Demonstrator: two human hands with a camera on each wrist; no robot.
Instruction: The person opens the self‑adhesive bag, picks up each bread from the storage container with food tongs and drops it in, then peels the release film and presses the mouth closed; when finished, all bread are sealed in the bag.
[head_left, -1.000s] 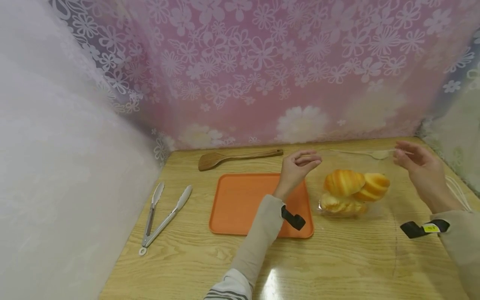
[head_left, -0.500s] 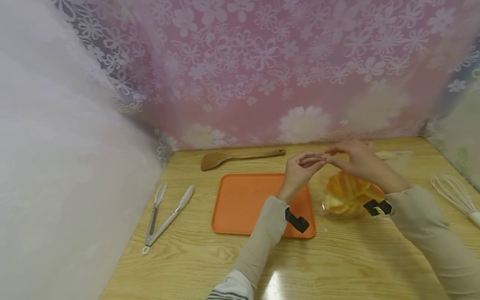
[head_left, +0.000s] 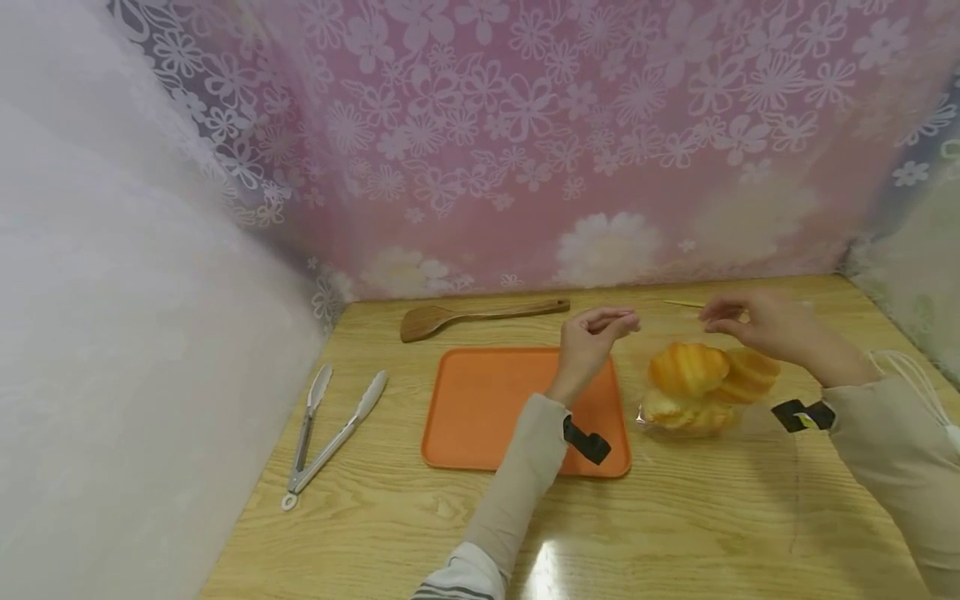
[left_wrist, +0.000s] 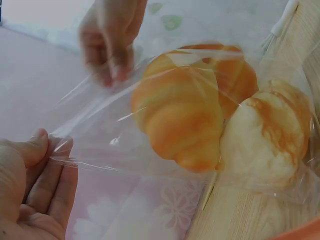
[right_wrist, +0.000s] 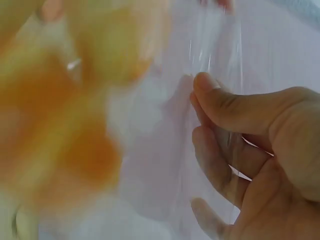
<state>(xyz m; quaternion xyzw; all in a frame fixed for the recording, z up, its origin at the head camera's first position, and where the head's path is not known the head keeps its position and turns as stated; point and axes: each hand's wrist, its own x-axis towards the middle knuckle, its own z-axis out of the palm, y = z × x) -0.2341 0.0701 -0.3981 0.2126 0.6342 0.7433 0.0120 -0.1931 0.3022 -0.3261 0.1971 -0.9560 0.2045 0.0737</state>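
A clear plastic bag [left_wrist: 102,150] hangs upright over the right of the table with several bread pieces inside. A croissant-like roll [head_left: 688,368] and a striped golden roll [head_left: 750,375] sit above a pale, crusty bread [head_left: 686,410]. My left hand [head_left: 587,348] pinches one upper corner of the bag between thumb and fingers. Farther right along the top edge, my right hand [head_left: 772,329] pinches the film between thumb and index finger [right_wrist: 200,107], its other fingers loosely bent. The breads look blurred in the right wrist view.
An orange tray [head_left: 480,408] lies under the left forearm. Metal tongs [head_left: 322,450] rest spread at left, and a wooden spatula [head_left: 480,317] lies along the back. A white whisk [head_left: 911,383] is at right. Behind the bag shows a thin yellow strip [head_left: 682,303].
My right hand moved left from the bag's far corner to meet the left hand, then back partway right along the top edge. The left hand kept its hold nearly still.
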